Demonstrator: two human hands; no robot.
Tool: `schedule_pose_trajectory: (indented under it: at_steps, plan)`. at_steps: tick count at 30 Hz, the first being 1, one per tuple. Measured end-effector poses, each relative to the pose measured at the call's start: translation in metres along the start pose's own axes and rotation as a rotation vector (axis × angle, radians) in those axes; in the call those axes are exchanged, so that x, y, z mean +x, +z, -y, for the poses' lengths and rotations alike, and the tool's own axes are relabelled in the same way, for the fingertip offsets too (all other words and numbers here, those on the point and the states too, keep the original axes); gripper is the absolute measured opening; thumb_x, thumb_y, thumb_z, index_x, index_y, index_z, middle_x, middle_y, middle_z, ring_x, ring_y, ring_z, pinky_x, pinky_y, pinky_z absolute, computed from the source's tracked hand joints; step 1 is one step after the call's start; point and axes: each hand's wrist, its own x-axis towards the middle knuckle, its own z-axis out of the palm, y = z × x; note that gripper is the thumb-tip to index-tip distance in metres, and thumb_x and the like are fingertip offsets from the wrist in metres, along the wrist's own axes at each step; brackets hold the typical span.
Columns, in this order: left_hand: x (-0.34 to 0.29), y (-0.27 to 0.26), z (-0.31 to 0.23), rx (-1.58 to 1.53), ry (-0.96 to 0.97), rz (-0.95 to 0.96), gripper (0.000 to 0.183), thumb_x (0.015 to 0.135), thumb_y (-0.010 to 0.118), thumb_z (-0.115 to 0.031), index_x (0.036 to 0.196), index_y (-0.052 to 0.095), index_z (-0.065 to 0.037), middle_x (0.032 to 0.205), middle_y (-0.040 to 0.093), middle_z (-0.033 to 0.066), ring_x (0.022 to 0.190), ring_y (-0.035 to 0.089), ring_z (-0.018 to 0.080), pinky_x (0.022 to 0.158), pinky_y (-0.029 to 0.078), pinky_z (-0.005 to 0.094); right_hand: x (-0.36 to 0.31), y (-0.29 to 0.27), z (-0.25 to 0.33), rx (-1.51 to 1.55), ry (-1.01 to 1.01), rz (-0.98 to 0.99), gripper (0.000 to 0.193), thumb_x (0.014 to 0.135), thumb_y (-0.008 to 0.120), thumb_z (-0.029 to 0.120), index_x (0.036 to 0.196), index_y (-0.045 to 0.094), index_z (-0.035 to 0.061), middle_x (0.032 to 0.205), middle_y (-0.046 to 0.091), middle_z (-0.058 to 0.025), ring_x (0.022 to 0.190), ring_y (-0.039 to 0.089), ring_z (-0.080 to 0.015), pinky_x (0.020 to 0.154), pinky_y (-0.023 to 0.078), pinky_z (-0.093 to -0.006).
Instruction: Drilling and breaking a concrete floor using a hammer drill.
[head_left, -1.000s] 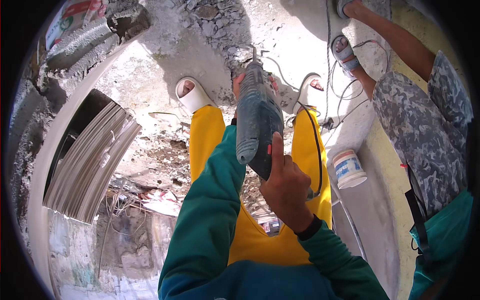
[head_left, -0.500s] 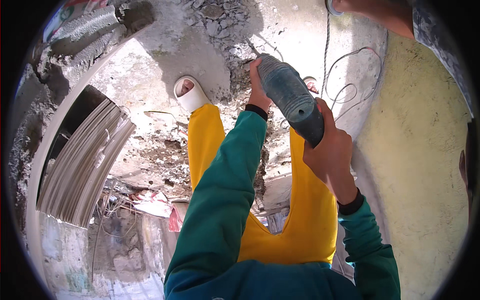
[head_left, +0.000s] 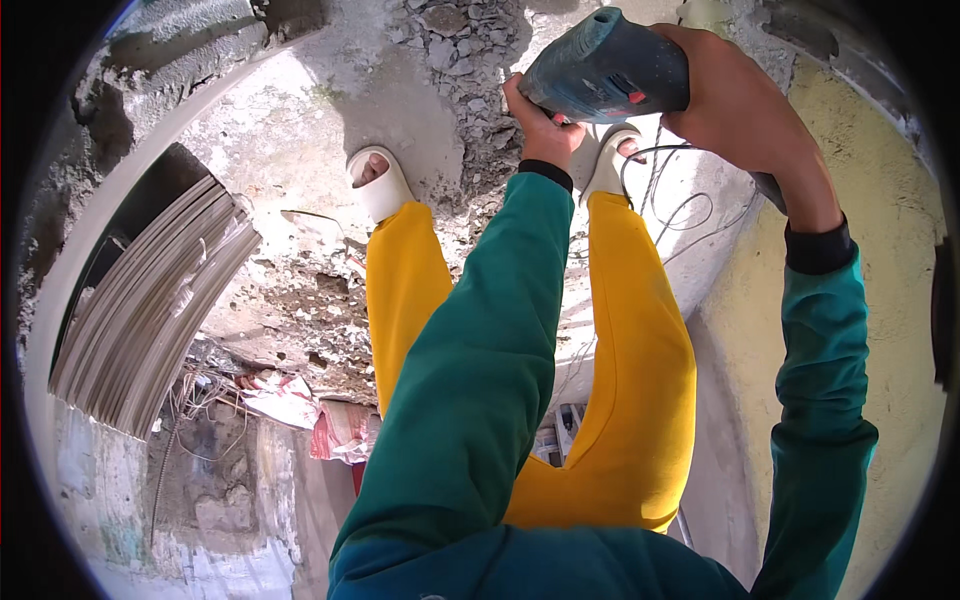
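Both hands clamped on the blue-green power drill (head_left: 605, 68): my right hand (head_left: 745, 105) wraps the rear handle, my left hand (head_left: 540, 125) cups the body from underneath. It's up in front of me, above my white slippers (head_left: 383, 185), over the broken concrete rubble (head_left: 465, 60). Looks heavy and rigid, nose-weighted I'd judge, so two hands suit it. Cable (head_left: 665, 190) trails just below my right grip.

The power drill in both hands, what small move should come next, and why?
Probably steady it and bring the nose down toward the broken concrete. The power drill is raised, gripped by the left hand at the front and the right hand at the rear, its cord hanging loose.
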Motion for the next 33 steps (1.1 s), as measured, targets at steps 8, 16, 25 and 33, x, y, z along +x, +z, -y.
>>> schedule_pose_trajectory:
  at_steps: [8,16,25,33]
  plan:
    - [0.039,0.017,-0.005,-0.134,0.184,0.059,0.058,0.081,0.043,-0.063,0.112,0.056,-0.016,0.104,0.058,0.0031,0.090,0.053,0.0206,0.084,0.048,0.0466,0.100,-0.036,0.007,-0.025,-0.013,0.458,0.023,0.064,0.070,0.000,0.086,0.064,-0.0041,0.067,0.067,-0.0095,0.055,0.063,-0.0153,0.051,0.048,-0.0305]
    - [0.091,0.012,-0.014,-0.232,0.205,0.105,0.067,0.081,0.042,-0.067,0.127,0.052,-0.019,0.122,0.055,0.0056,0.107,0.052,0.0253,0.095,0.040,0.0539,0.193,-0.022,-0.034,0.236,-0.108,0.650,0.018,0.069,0.073,-0.006,0.085,0.065,-0.0061,0.064,0.063,-0.0122,0.052,0.061,-0.0181,0.047,0.047,-0.0318]
    - [0.056,-0.008,-0.036,0.016,0.062,0.113,0.062,0.081,0.044,-0.062,0.120,0.060,-0.017,0.124,0.060,0.0078,0.113,0.057,0.0311,0.093,0.048,0.0489,0.102,0.000,0.006,0.064,0.053,0.282,0.008,0.068,0.068,0.003,0.072,0.068,-0.0033,0.062,0.066,-0.0101,0.058,0.066,-0.0172,0.050,0.050,-0.0299]
    - [-0.071,-0.136,0.015,-0.383,-0.246,0.337,0.074,0.080,0.054,-0.063,0.114,0.049,0.002,0.095,0.058,0.0182,0.089,0.062,0.0301,0.078,0.054,0.0439,-0.172,0.121,0.079,-0.134,-0.069,0.191,0.074,0.068,0.065,0.004,0.138,0.041,0.0054,0.069,0.058,-0.0106,0.058,0.063,-0.0279,0.047,0.046,-0.0376]
